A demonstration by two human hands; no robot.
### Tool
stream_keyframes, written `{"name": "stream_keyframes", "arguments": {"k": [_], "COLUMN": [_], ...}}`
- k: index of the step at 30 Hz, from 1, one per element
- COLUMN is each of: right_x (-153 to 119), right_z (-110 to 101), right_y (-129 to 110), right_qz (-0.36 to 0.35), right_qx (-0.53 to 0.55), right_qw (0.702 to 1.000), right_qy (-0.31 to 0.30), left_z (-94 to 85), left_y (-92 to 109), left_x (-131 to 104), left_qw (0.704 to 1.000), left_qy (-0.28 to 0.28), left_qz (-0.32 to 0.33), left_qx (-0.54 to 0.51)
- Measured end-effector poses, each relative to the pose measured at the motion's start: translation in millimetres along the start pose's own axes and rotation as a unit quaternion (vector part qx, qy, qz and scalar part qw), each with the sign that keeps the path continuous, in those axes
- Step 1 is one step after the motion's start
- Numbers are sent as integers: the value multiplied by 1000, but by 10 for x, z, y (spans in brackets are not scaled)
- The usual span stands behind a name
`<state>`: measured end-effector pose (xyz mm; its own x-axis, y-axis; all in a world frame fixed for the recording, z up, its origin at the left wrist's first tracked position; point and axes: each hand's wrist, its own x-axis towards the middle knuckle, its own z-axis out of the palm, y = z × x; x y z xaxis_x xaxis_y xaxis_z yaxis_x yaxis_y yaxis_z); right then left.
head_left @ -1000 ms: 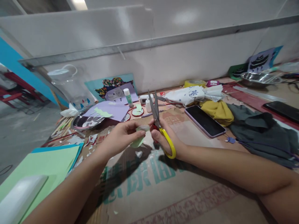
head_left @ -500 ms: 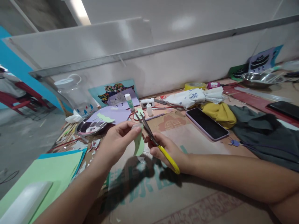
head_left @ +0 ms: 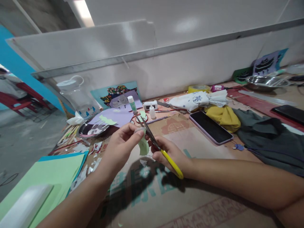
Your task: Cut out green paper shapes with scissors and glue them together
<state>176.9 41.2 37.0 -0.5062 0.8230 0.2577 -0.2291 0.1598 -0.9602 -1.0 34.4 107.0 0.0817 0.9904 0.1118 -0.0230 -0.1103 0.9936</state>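
Note:
My left hand (head_left: 123,141) pinches a small curved piece of light green paper (head_left: 143,147) between thumb and fingers. In my right hand (head_left: 167,150) is a pair of scissors (head_left: 171,163) with yellow handles and dark metal blades. The blades point up and away from me, slightly parted, right beside the paper's upper edge. Whether they touch the paper I cannot tell. Both hands are above a cardboard sheet (head_left: 190,193) printed with green and red marks. Small paper scraps (head_left: 143,162) lie on it below my hands.
To the left are green paper sheets (head_left: 54,171) under a white box-like object (head_left: 28,202), and a metal bowl (head_left: 82,131) with purple paper (head_left: 123,117). A glue stick (head_left: 131,104) and small white bottle (head_left: 152,111) stand ahead. A phone (head_left: 211,127) and dark cloth (head_left: 268,136) lie right.
The green paper has turned slightly in my left fingers, its lower end shifting a little right and up. The scissors stay in my right hand, almost in the same place.

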Motion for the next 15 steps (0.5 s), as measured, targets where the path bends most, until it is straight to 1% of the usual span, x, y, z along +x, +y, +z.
{"name": "stream_keyframes", "arguments": {"k": [15], "right_x": [-6], "right_z": [-12], "right_y": [15], "right_qz": [16], "right_qx": [12], "right_qw": [1000], "right_qy": [-2], "left_z": [12], "left_y": [-8], "left_x": [-9], "left_qw": [1000], "left_qy": [8], "left_qz": [5], "left_qx": [-8]}}
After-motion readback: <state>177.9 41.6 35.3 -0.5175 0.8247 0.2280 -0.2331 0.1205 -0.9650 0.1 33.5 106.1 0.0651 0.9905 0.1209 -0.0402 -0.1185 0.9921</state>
